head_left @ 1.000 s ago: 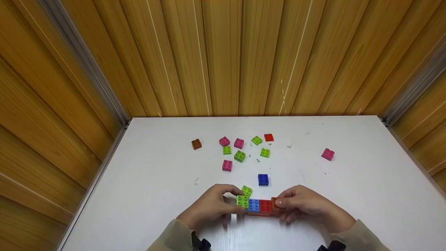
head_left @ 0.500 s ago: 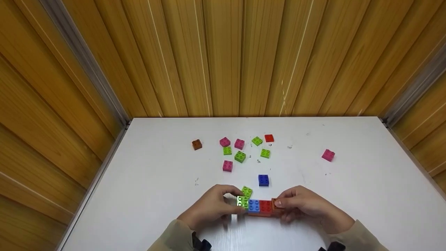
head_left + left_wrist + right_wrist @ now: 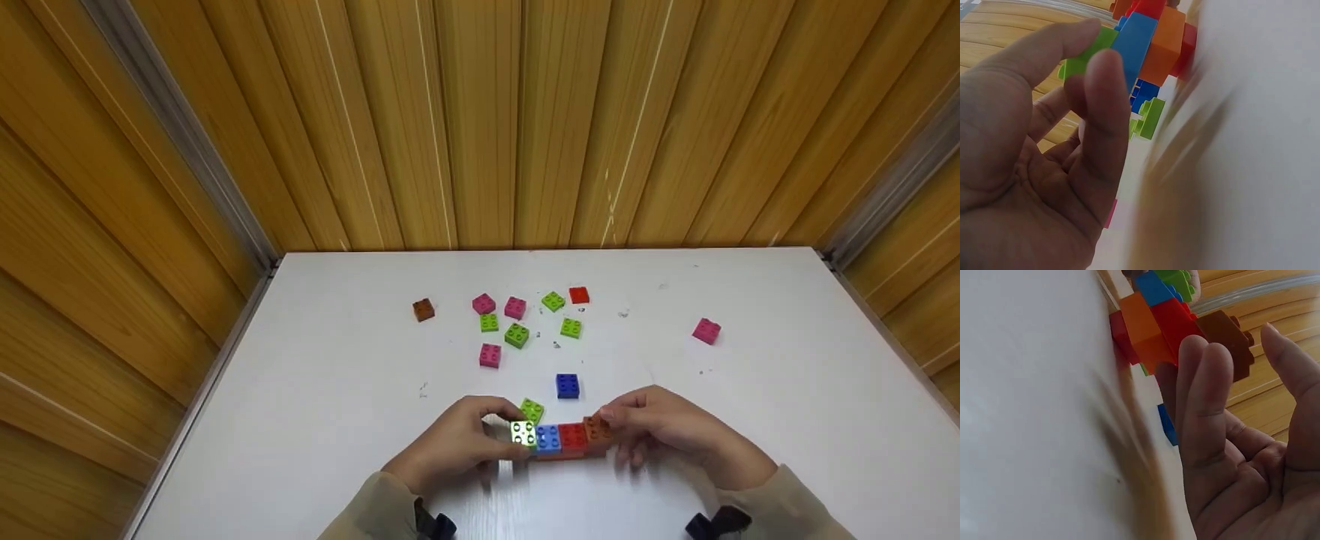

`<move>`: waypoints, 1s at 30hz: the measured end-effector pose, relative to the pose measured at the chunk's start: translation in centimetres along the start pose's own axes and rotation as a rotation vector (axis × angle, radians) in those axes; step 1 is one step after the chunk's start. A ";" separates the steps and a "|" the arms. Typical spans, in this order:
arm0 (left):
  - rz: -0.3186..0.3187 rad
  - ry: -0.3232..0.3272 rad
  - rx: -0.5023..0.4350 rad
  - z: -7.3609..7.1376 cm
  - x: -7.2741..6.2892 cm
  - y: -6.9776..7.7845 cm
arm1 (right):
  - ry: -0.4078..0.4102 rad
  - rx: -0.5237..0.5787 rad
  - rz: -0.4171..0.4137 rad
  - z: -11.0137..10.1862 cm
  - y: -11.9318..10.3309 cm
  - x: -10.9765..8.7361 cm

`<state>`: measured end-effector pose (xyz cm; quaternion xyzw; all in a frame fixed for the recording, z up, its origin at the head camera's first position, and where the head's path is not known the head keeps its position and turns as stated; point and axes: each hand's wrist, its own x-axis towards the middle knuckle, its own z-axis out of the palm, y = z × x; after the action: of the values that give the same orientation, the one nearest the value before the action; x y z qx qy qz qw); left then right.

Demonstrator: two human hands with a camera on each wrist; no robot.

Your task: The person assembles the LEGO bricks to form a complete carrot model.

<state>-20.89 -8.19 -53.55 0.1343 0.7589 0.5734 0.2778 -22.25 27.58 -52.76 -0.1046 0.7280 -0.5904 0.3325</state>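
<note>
Head view: left grip [image 3: 466,441] pinches the brick row [image 3: 568,437], right grip [image 3: 671,431] wide, table's far edge [image 3: 637,250] well beyond.

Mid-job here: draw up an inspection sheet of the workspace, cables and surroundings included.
Surface: white tabletop, small dark marks.
Job's things: brick stack; green, blue, red and brown on top, orange and another red below.
Clutter: twelve loose bricks, a pink one alone at right.
Left hand: grips the green end.
Right hand: loosely by the brown end; contact unclear.
Cables: nothing seen.
Surroundings: wood-look panels, metal corner strips.
</note>
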 end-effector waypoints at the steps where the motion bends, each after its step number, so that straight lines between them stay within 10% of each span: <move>1: 0.000 0.002 0.006 0.0 0.0 0.0 | 0.018 -0.005 -0.010 -0.2 -0.2 0.0; 14: -0.046 0.017 -0.017 0.0 0.0 0.0 | 0.359 -0.355 0.030 -0.7 -2.7 4.3; 30: -0.029 0.001 -0.011 0.1 0.2 0.0 | 0.278 -0.494 -0.019 -0.5 -2.7 7.3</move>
<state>-20.96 -7.98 -53.64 0.1213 0.7579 0.5735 0.2863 -28.69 23.22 -52.86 -0.1073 0.8874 -0.4068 0.1883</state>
